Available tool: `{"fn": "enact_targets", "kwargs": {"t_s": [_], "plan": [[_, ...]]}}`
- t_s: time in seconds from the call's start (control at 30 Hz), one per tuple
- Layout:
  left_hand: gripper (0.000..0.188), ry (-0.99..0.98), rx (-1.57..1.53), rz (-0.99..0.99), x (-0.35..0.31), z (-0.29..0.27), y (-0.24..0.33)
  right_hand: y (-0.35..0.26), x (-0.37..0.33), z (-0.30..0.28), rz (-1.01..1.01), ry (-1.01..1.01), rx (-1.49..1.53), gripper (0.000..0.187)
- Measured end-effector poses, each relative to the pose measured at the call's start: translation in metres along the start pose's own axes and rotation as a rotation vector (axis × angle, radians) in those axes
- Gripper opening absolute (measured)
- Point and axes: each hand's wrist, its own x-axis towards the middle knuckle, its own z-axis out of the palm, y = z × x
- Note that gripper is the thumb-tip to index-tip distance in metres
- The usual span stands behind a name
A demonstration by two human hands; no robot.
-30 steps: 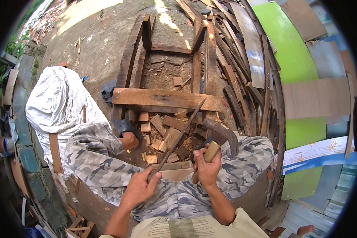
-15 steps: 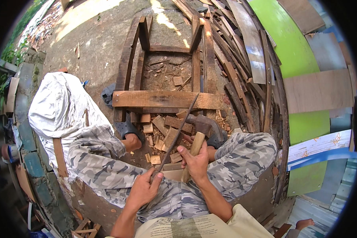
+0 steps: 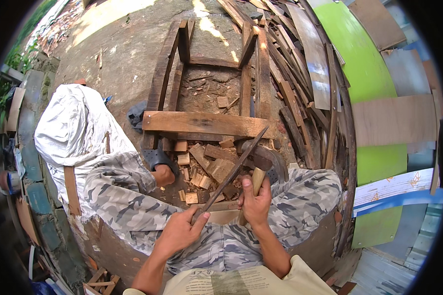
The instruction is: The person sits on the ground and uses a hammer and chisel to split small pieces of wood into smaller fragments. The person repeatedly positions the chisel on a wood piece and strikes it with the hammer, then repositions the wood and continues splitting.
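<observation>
My left hand [image 3: 182, 230] is closed round the lower end of a long dark metal bar [image 3: 235, 173], which tapers to a point like a file. The bar slants up and to the right, its tip overlapping the front board of a wooden frame [image 3: 197, 123] in view. In my right hand [image 3: 257, 202] is a claw hammer [image 3: 265, 160], gripped by its pale wooden handle with the dark head uppermost. The bar passes just left of the hammer head; whether the two touch I cannot tell. Both hands are above my lap, between my spread knees.
Offcut wood blocks [image 3: 221, 169] and chips lie between my feet. Long planks [image 3: 298, 105] are piled to the right of the frame, beside green and brown panels [image 3: 394, 118]. White cloth [image 3: 79, 123] lies at my left knee, near a block wall [image 3: 40, 196].
The bar's tip has swung right and slightly down. My right hand has shifted right with the hammer, whose head has turned. My left hand keeps its grip in nearly the same place.
</observation>
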Motion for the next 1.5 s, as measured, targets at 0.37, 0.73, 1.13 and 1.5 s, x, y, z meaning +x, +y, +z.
{"fn": "enact_targets", "kwargs": {"t_s": [0.37,0.73,1.13,1.5], "plan": [[0.041,0.003,0.032,-0.071,-0.004,-0.002,0.009,-0.093,-0.027,-0.050,-0.475,-0.244,-0.043,0.060],[0.049,0.041,-0.050,-0.058,-0.001,-0.013,-0.001,-0.111,-0.013,-0.050,-0.270,-0.368,-0.529,0.035],[0.045,-0.050,-0.014,-0.029,-0.002,-0.011,-0.003,-0.084,-0.022,-0.057,-0.356,-0.347,-0.207,0.046],[0.042,-0.083,-0.003,-0.003,-0.008,-0.007,0.000,-0.064,-0.025,-0.060,-0.289,-0.287,-0.231,0.047]]}}
